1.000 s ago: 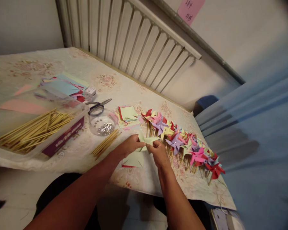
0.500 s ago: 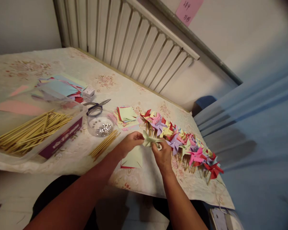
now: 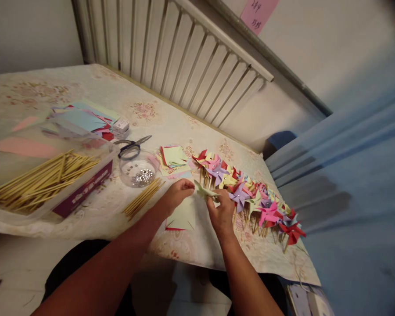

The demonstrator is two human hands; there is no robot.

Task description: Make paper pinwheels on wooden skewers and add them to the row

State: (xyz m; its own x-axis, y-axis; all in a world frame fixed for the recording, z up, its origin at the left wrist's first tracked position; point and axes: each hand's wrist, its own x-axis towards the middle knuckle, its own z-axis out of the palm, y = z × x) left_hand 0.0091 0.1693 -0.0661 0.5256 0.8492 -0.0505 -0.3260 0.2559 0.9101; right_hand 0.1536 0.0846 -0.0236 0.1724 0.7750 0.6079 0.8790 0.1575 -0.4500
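Observation:
Pale green folded paper, a pinwheel head [image 3: 204, 190], is pinched in the fingers of my right hand [image 3: 221, 213], raised over the table. My left hand [image 3: 178, 195] is at its left edge with thumb and fingers closed together; whether they touch the paper or hold something small, I cannot make out. Just below my left hand lies a pale green square sheet [image 3: 181, 216] with slits at its corners and a red sheet under it. Finished pinwheels [image 3: 238, 196] in several colours stand in rows beside my right hand.
Left of my hands are loose bamboo sticks [image 3: 143, 199], a round clear dish of shiny studs [image 3: 141, 176], scissors [image 3: 131, 147] and a plastic box of sticks [image 3: 95, 186]. Behind are a stack of cut paper squares [image 3: 174, 156], more coloured sheets [image 3: 82, 120] and a radiator [image 3: 181, 57].
The pinwheel head has tilted and shows more edge-on. My left fingers have drawn slightly back to the left from it, while my right hand keeps its hold.

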